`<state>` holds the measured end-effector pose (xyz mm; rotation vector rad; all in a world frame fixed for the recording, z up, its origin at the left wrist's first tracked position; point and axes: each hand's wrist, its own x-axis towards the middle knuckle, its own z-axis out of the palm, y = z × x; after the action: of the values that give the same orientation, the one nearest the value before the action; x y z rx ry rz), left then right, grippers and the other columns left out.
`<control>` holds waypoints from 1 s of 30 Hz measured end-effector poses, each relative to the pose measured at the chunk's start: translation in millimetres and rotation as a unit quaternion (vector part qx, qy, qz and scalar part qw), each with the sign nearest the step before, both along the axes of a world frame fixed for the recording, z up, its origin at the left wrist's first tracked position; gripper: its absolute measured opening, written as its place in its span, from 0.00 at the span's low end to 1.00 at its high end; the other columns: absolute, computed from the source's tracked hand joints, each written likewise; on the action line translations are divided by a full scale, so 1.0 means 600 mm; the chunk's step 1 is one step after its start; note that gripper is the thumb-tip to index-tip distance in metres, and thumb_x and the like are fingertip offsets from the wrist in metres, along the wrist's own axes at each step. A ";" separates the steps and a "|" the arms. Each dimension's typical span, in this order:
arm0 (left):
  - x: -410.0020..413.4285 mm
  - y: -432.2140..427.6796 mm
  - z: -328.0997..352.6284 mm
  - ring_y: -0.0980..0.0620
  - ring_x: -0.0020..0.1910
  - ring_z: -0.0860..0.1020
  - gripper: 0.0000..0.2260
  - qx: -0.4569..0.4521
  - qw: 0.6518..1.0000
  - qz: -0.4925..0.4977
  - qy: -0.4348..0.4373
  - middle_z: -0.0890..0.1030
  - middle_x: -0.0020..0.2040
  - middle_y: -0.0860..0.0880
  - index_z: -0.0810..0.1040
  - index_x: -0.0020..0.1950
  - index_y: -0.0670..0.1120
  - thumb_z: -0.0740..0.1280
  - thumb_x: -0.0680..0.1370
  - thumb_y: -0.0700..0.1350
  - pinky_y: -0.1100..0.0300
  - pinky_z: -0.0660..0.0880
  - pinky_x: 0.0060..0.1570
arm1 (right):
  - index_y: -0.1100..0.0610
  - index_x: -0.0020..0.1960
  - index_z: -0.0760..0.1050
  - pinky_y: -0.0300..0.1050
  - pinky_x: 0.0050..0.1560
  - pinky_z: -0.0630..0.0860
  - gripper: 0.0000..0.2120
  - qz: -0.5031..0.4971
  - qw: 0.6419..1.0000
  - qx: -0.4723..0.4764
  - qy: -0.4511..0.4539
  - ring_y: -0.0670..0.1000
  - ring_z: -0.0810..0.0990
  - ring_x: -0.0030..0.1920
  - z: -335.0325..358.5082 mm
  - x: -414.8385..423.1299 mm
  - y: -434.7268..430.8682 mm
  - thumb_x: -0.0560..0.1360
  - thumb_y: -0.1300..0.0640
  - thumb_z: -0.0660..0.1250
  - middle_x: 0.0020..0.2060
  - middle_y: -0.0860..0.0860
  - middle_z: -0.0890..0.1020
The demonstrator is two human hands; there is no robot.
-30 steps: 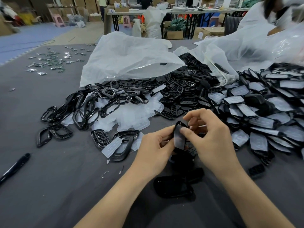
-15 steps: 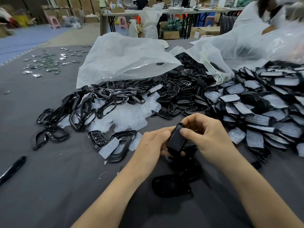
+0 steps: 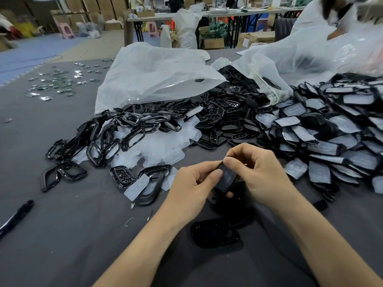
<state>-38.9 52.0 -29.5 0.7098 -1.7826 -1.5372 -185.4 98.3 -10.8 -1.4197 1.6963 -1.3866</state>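
Head view: left hand point(image 3: 192, 183) and right hand point(image 3: 263, 172) pinch 1 key-fob shell point(image 3: 227, 178).
Fingers point(image 3: 218, 174): clamped on its edges.
Advice: squeeze evenly along the rim.

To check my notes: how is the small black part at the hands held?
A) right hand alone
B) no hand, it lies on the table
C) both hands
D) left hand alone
C: the left hand and the right hand both pinch the small black part with their fingertips.

Hands point(image 3: 228, 179) together, fingers curled, pinching
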 end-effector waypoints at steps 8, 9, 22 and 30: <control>-0.004 0.000 0.001 0.47 0.46 0.85 0.15 0.120 0.989 -0.011 0.082 0.86 0.47 0.44 0.81 0.56 0.49 0.60 0.80 0.33 0.64 0.79 0.40 | 0.57 0.43 0.72 0.30 0.33 0.71 0.05 -0.009 0.999 -0.044 -0.003 0.39 0.72 0.32 -0.010 -0.001 -0.005 0.78 0.63 0.63 0.33 0.48 0.75; -0.004 0.000 0.001 0.48 0.45 0.85 0.15 0.121 0.989 -0.008 0.083 0.86 0.46 0.45 0.81 0.55 0.48 0.60 0.80 0.32 0.65 0.79 0.38 | 0.57 0.43 0.72 0.32 0.35 0.71 0.05 -0.010 0.999 -0.044 0.017 0.40 0.73 0.33 -0.011 -0.002 -0.005 0.78 0.62 0.64 0.33 0.47 0.76; -0.005 0.002 -0.002 0.53 0.28 0.79 0.15 0.047 0.998 0.015 0.045 0.82 0.35 0.50 0.78 0.56 0.51 0.68 0.76 0.33 0.65 0.74 0.29 | 0.49 0.44 0.76 0.51 0.35 0.77 0.03 -0.026 0.997 -0.053 0.040 0.52 0.77 0.30 -0.013 0.001 0.002 0.75 0.54 0.69 0.31 0.54 0.81; 0.006 0.005 0.000 0.62 0.58 0.76 0.16 -0.362 0.924 0.085 -0.093 0.78 0.60 0.53 0.77 0.64 0.49 0.69 0.76 0.47 0.72 0.69 0.57 | 0.58 0.45 0.76 0.33 0.20 0.64 0.07 0.002 0.985 0.005 -0.170 0.42 0.69 0.19 0.001 -0.001 0.001 0.76 0.69 0.64 0.21 0.50 0.73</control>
<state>-35.6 55.2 -29.2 0.6170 -2.1609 -0.6165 -186.0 98.9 -10.0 -1.1044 1.4758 -1.5152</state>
